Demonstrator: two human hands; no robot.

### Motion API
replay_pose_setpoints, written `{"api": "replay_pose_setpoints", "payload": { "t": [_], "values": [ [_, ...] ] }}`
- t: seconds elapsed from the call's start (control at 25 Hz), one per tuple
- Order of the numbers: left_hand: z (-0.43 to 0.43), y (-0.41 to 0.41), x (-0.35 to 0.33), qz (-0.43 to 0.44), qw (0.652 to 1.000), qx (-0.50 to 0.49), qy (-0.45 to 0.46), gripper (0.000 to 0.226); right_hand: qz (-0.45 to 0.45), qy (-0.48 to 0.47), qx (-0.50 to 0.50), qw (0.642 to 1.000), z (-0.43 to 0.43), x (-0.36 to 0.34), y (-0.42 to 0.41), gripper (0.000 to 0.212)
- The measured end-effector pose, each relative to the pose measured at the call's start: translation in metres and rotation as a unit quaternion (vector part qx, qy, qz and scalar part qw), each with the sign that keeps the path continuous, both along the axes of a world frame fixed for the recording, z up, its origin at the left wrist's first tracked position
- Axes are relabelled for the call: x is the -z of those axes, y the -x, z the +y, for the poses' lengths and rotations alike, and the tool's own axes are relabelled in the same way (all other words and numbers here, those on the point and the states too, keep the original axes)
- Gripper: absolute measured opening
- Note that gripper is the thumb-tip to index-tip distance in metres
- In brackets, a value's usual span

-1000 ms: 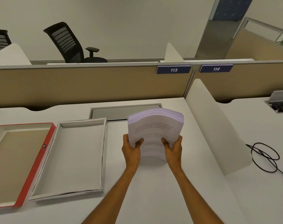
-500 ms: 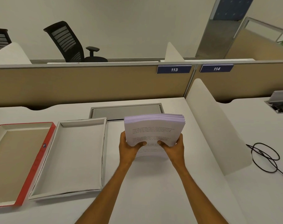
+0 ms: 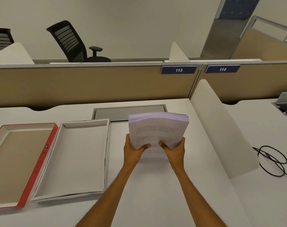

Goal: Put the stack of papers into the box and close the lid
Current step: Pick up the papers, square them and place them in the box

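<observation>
A thick stack of papers (image 3: 157,128), white with printed text on top, is held upright above the desk, its far edge raised. My left hand (image 3: 133,149) grips its near left corner and my right hand (image 3: 175,149) grips its near right corner, thumbs on top. To the left of the stack a shallow white box (image 3: 106,145) lies open and empty on the desk. Further left the red-rimmed lid (image 3: 39,161) lies upside down beside the box, touching it.
A grey cable hatch (image 3: 129,110) is set in the desk behind the box and papers. A white curved divider (image 3: 221,136) rises on the right; beyond it lies a black cable (image 3: 273,161). A tan partition (image 3: 90,86) closes off the back.
The stack has been jogged in both hands: it tilted toward level half a second ago, shifted slightly left, and now stands a little more upright again with its top edges squarer.
</observation>
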State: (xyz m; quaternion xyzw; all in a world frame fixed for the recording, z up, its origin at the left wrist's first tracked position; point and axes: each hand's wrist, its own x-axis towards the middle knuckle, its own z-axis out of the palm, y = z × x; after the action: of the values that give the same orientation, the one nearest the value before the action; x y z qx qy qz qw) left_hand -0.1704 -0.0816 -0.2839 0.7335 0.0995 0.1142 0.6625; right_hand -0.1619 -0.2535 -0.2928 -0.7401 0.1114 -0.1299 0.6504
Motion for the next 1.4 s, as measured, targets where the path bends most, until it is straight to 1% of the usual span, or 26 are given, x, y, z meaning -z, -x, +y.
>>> {"api": "replay_pose_setpoints", "payload": {
  "t": [0.24, 0.4, 0.56, 0.68, 0.8, 0.88, 0.96, 1.12, 1.4],
  "values": [
    [-0.004, 0.001, -0.003, 0.009, 0.999, -0.034, 0.002, 0.055, 0.010, -0.009, 0.020, 1.000, 0.004, -0.001, -0.005, 0.071],
    [-0.007, -0.002, -0.009, 0.021, 0.999, -0.046, 0.001, 0.054, 0.010, -0.003, 0.031, 0.999, 0.007, -0.006, -0.008, 0.067],
    [-0.004, -0.008, -0.021, 0.043, 0.998, -0.039, -0.015, 0.050, 0.042, 0.017, 0.022, 0.999, 0.007, -0.023, -0.015, 0.065],
    [0.001, -0.016, -0.036, 0.065, 0.997, -0.030, -0.041, 0.048, 0.078, 0.050, 0.027, 0.995, 0.008, -0.042, -0.021, 0.065],
    [0.007, -0.024, -0.055, 0.094, 0.993, -0.017, -0.072, 0.051, 0.120, 0.113, 0.029, 0.986, 0.009, -0.062, -0.028, 0.066],
    [0.012, -0.027, -0.065, 0.119, 0.989, -0.010, -0.087, 0.055, 0.150, 0.164, 0.012, 0.975, 0.010, -0.072, -0.032, 0.070],
    [0.018, -0.029, -0.073, 0.144, 0.984, -0.002, -0.101, 0.058, 0.169, 0.196, -0.011, 0.966, 0.011, -0.080, -0.035, 0.074],
    [0.034, -0.025, -0.076, 0.169, 0.980, 0.016, -0.107, 0.059, 0.195, 0.226, -0.044, 0.953, 0.019, -0.087, -0.036, 0.075],
    [0.079, -0.008, -0.077, 0.162, 0.980, 0.015, -0.113, 0.057, 0.198, 0.238, -0.069, 0.948, 0.065, -0.083, -0.025, 0.071]
  ]
}}
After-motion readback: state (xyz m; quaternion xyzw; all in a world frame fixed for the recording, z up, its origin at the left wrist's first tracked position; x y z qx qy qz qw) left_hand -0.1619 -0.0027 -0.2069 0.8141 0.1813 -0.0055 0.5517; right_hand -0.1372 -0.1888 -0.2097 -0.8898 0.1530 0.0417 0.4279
